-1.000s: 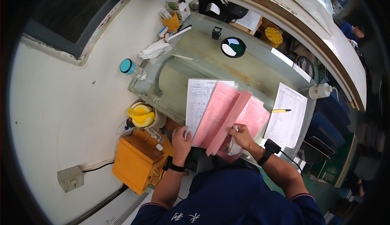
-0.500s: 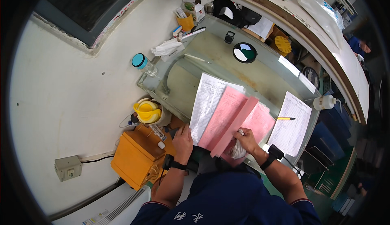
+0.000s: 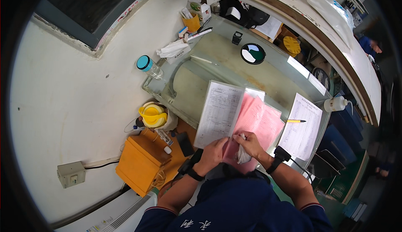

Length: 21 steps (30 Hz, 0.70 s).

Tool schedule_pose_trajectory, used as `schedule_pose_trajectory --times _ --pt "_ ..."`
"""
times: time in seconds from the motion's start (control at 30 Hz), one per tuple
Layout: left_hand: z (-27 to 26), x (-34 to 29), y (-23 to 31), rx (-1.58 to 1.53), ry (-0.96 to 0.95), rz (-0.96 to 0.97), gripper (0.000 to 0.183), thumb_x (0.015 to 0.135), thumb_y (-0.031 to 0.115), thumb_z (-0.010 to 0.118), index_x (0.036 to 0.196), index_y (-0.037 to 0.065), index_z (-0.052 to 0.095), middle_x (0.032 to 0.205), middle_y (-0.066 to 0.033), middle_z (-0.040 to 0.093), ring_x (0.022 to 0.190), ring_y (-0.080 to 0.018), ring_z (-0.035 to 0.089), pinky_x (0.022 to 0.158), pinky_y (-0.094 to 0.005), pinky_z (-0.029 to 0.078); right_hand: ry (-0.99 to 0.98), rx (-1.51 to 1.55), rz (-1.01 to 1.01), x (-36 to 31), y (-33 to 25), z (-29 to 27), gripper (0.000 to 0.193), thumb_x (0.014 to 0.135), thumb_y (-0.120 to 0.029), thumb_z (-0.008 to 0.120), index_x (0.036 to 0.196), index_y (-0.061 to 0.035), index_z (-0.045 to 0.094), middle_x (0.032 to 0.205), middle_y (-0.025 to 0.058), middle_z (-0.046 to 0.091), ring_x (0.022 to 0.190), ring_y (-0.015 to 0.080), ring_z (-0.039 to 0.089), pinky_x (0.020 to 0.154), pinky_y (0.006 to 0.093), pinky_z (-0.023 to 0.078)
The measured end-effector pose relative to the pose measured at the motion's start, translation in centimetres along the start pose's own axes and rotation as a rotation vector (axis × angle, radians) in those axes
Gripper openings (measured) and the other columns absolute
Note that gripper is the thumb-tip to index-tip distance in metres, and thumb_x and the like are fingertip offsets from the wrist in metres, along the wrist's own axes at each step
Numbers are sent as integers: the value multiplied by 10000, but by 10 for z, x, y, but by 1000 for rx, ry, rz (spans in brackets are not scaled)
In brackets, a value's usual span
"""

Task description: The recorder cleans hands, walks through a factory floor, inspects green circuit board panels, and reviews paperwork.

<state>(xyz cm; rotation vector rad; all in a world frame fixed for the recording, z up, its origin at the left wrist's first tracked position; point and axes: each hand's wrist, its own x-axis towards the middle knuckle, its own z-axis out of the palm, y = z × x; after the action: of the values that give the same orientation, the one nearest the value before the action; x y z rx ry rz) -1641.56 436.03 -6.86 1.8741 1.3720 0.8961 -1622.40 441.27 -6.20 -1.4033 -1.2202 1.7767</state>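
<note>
My right hand (image 3: 252,145) is closed round the twisted neck of a small white cloth bundle (image 3: 243,155), which hangs over the lower part of some pink sheets (image 3: 263,116). Close beside it, my left hand (image 3: 212,155) has its fingers drawn together at the lower edge of the papers, where a white printed form (image 3: 218,112) meets the pink sheets. What exactly its fingertips pinch is partly hidden. Both wrists wear black bands. Off to the right, another printed sheet (image 3: 300,126) lies on the glass-topped table (image 3: 217,43) with a yellow pen (image 3: 295,121) across its left edge.
A clear jar with a teal lid (image 3: 144,63) and a tissue pack (image 3: 173,49) stand by the wall. Farther back are a round black-rimmed disc (image 3: 252,54) and a small black stand (image 3: 237,38). An orange box (image 3: 138,165) sits lower left; a white squeeze bottle (image 3: 335,104) is right.
My left hand has moved right, from the stack's left side to its lower middle. The raised pink sheet has shifted right, and a white form now shows on the left.
</note>
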Motion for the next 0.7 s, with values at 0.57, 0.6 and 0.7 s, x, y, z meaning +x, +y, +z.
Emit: schedule_pose_trajectory --times 0.57,0.6,0.7 --pt "-41 6 -49 210 214 -545 288 733 132 752 952 5 615 869 -162 617 812 -364 597 685 -419 483 10 -159 123 14 23 -8 366 862 -217 552 1072 72 633 977 185 685 937 234 637 837 344 480" --pt "-42 5 -51 184 191 -573 231 739 130 748 900 12 632 821 -145 623 784 -354 602 670 -414 484 -2 -135 134 13 21 -8 363 863 -207 556 1076 78 630 993 175 686 944 226 635 841 338 480" --pt "-41 7 -48 305 274 -478 118 773 97 706 837 15 651 753 -123 623 744 -343 606 650 -413 487 -15 -98 154 10 13 -7 351 868 -190 561 1072 87 630 1000 163 686 947 217 632 843 332 482"
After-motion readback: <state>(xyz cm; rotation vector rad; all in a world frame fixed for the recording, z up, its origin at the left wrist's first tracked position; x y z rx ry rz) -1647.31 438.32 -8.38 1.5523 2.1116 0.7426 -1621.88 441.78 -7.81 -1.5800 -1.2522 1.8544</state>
